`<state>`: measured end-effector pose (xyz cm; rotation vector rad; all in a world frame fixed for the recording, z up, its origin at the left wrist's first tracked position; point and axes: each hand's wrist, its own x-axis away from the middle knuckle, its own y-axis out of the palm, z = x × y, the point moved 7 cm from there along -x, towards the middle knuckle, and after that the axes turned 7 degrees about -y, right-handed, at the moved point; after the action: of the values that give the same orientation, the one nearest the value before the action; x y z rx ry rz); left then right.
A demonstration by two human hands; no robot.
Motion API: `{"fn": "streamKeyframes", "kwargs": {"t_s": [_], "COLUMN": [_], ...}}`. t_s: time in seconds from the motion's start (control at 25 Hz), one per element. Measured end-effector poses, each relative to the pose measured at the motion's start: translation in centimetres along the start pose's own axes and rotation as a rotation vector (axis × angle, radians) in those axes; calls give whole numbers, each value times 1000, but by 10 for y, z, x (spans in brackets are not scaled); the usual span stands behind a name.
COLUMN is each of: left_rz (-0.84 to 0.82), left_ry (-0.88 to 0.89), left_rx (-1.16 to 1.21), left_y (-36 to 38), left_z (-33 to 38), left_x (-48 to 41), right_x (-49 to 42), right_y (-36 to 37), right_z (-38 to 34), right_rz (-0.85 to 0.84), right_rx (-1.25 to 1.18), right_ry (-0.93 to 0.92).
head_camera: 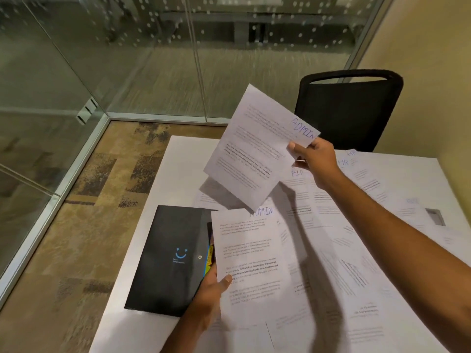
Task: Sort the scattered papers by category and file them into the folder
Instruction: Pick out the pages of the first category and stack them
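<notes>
My right hand (pixel 314 159) pinches the corner of a printed sheet marked ADMIN (pixel 257 149) and holds it tilted in the air above the table. My left hand (pixel 211 289) grips the left edge of a second ADMIN sheet (pixel 252 266), thumb on top, just above the table. A black folder (pixel 170 258) with a blue smiley logo lies on the table to the left, its right edge under that sheet, with coloured tabs showing there. Several more printed sheets (pixel 356 225), some marked HR or FIN, lie spread over the right half of the table.
The white table (pixel 183 159) stands in a corner between glass walls on the left and a beige wall on the right. A black office chair (pixel 349 108) stands behind its far edge. Patterned carpet (pixel 84 225) covers the floor to the left.
</notes>
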<state>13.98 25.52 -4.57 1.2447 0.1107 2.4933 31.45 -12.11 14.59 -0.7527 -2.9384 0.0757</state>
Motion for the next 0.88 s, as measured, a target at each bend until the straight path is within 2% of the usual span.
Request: {"fn": "streamKeyframes", "kwargs": {"t_s": [0.24,0.4,0.64,0.88], "left_rz": [-24,-71,-130,-189], "left_ry": [-25,34,72,63], "left_rx": [-8,-9,-35,-59], "left_y": [31,67,117,164], "left_z": [-8,0,-10,-35], "left_x": [19,45,81,103], "right_x": [63,115,174,212], "right_y": [-82,-118,-160,-191], "right_z": [2,30,72,90], "right_rz": [17,-95,-250,-261], "right_rx": [-3,85,201,249], "right_ry": [81,195,245,275]}}
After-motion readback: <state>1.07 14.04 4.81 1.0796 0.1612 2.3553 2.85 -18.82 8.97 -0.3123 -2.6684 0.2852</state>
